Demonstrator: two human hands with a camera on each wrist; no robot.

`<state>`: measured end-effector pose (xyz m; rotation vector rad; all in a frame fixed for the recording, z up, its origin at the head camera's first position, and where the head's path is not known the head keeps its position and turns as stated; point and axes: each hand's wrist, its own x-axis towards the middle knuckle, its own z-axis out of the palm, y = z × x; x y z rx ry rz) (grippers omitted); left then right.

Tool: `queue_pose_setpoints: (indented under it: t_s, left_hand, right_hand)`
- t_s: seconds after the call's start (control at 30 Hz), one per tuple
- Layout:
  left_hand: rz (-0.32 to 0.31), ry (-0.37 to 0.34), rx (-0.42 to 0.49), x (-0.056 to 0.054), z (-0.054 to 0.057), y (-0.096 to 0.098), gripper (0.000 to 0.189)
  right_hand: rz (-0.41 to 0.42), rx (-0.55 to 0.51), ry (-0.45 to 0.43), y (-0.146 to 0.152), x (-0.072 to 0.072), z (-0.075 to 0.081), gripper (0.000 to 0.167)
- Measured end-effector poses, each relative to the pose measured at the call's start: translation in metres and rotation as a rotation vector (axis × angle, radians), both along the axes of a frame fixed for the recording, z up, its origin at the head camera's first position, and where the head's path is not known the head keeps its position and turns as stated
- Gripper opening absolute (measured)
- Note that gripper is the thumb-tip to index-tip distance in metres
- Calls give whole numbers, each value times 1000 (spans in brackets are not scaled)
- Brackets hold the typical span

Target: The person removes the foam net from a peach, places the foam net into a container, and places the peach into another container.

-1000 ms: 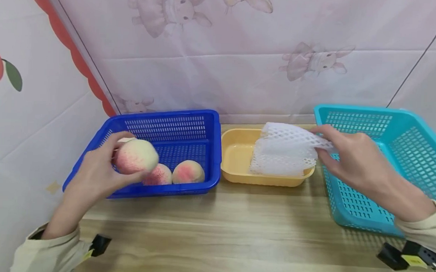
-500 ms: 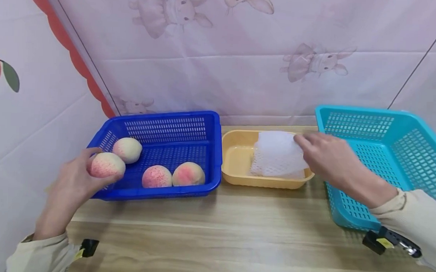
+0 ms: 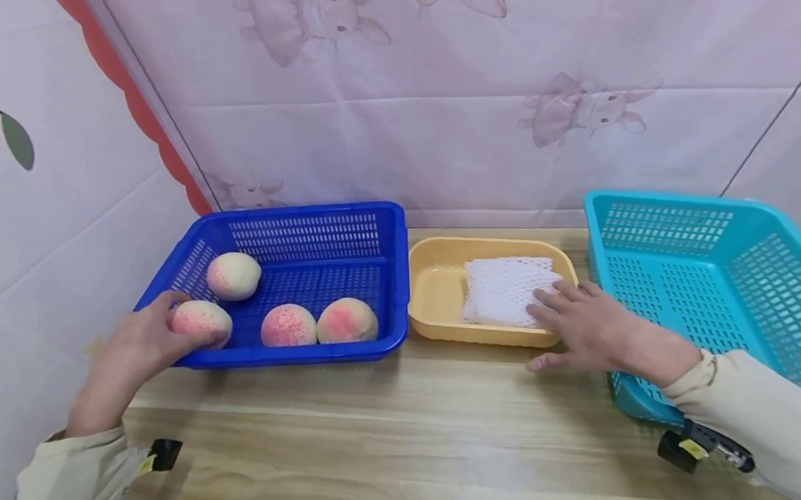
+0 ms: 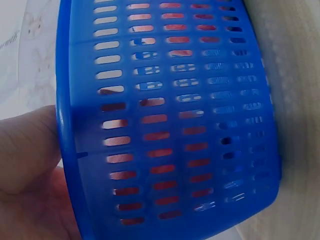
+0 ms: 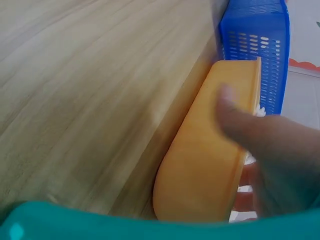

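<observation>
My left hand (image 3: 135, 344) grips a pink and cream peach (image 3: 202, 322) at the front left corner of the blue basket (image 3: 399, 279). Another peach (image 3: 234, 276) lies just behind it, and a pair of peaches (image 3: 347, 320) sits along the front wall. In the left wrist view the basket's slotted wall (image 4: 165, 125) hides most of the held peach. My right hand (image 3: 593, 326) is spread, its fingertips over the edge of white foam netting (image 3: 505, 290) in the yellow tray (image 3: 432, 284). The right wrist view shows the thumb outside the tray's wall (image 5: 200, 165).
A turquoise basket (image 3: 677, 289) stands at the right, under the right forearm. The baskets and tray rest on a wooden table (image 3: 381, 426). A rabbit-print cloth wall (image 3: 443, 156) rises close behind them.
The left hand has carried the peach left and down into the blue basket's front corner. My right hand has let go of the lifted foam netting, which now lies flat in the tray.
</observation>
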<state>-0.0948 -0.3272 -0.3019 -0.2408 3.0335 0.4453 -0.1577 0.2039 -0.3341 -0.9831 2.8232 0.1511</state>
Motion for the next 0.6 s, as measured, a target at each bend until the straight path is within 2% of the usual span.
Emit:
queue_pose_setpoints:
  t_s: [0.1, 0.2, 0.37, 0.4, 0.47, 0.6]
  left_hand:
    - [-10, -66, -11, -3, 2, -2, 84]
    - [-10, -88, 2, -6, 2, 0, 77]
    - [-10, -99, 19, -5, 1, 4, 76]
    - [-12, -88, 18, -5, 1, 6, 74]
    - [-33, -19, 5, -4, 2, 10, 69]
    - [-94, 196, -3, -2, 6, 29, 55]
  right_hand:
    - [38, 31, 42, -1, 0, -2, 94]
    - [47, 33, 48, -1, 0, -2, 94]
    - [44, -14, 32, 0, 2, -2, 84]
    - [44, -31, 31, 0, 2, -1, 82]
    - [44, -58, 37, 0, 4, 2, 80]
    - [41, -140, 103, 1, 9, 13, 72]
